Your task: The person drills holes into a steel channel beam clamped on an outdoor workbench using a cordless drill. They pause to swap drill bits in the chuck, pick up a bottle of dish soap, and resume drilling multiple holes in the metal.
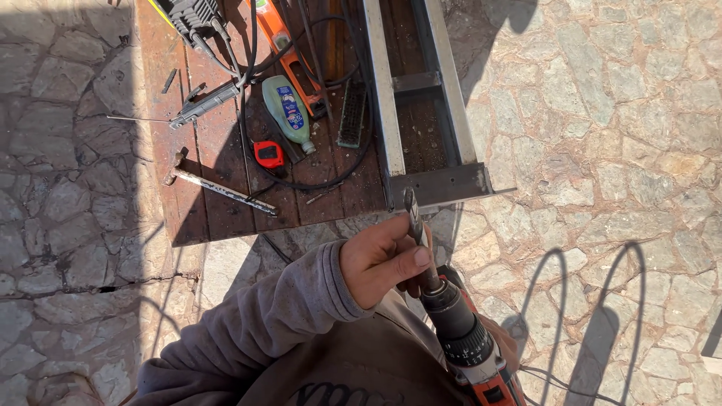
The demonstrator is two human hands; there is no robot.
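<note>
Gripping the drill bit (412,214), left hand (382,259) steadies orange drill (470,346).

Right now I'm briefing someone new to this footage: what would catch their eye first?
The drill at bottom centre, its long bit pinched by the left hand; the right hand is mostly hidden behind the drill. Beyond it, a grey metal frame lies on a reddish board scattered with a hammer, red tape measure and green bottle, on stone paving.
</note>
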